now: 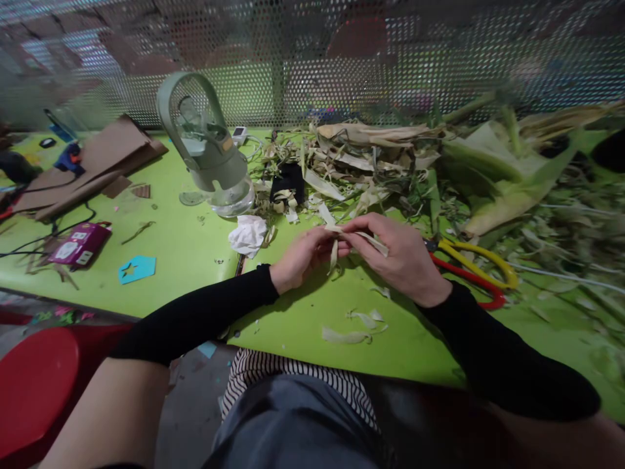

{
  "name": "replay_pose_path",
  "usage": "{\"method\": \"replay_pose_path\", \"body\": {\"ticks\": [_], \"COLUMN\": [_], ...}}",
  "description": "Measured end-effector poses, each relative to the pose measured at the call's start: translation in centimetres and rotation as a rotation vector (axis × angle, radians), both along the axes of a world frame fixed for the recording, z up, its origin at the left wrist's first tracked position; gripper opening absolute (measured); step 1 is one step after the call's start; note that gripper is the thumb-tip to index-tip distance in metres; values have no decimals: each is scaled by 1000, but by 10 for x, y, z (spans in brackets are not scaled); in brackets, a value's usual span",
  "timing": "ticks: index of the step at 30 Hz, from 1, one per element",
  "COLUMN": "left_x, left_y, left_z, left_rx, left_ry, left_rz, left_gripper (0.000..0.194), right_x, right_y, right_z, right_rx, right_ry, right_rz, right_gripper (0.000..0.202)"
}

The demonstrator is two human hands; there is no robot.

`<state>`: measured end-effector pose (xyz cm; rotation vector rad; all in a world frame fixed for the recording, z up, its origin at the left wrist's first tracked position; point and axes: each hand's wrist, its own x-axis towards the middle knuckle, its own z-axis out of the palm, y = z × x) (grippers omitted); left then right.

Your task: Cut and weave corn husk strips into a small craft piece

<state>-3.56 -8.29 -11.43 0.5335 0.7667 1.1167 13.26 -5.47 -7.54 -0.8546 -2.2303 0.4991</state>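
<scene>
Both hands meet over the green table (288, 326), pinching pale strips of corn husk (374, 242) between the fingertips. My left hand (305, 259) has its fingers closed on the strips from the left, partly hidden behind them. From the other side, my right hand (398, 255) grips the same bundle with thumb and index finger; one strip lies across its thumb and another dangles below. Beside my right wrist lie scissors (481, 267) with one yellow and one red handle. Loose husk scraps (346, 335) rest on the table below the hands.
Heaped dried husks (371, 153) and green corn leaves (508, 176) cover the back right. A pale green water bottle (219, 163), crumpled tissue (248, 236), purple box (81, 244) and brown cardboard (97, 166) stand left. A perforated screen (303, 78) edges the back; a red stool (36, 384) is lower left.
</scene>
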Motion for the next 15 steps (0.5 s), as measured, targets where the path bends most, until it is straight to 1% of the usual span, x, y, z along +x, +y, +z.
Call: {"method": "replay_pose_path", "body": {"ticks": [4, 7, 9, 11, 15], "left_x": [-2, -4, -5, -5, -4], "left_y": [0, 0, 0, 0, -3], "left_z": [-3, -3, -2, -1, 6], "left_rx": [57, 95, 110, 114, 76], "left_ry": [-9, 19, 31, 31, 12], "left_rz": [3, -17, -26, -32, -31], "left_gripper": [18, 18, 17, 18, 19], "right_x": [3, 4, 4, 3, 3], "right_y": [4, 5, 5, 4, 5], "right_z": [-3, -3, -1, 2, 6], "right_rx": [122, 152, 125, 76, -106], "right_ry": [-57, -101, -101, -71, 19], "right_rz": [47, 77, 65, 18, -80], "right_gripper": [13, 13, 12, 13, 19]}}
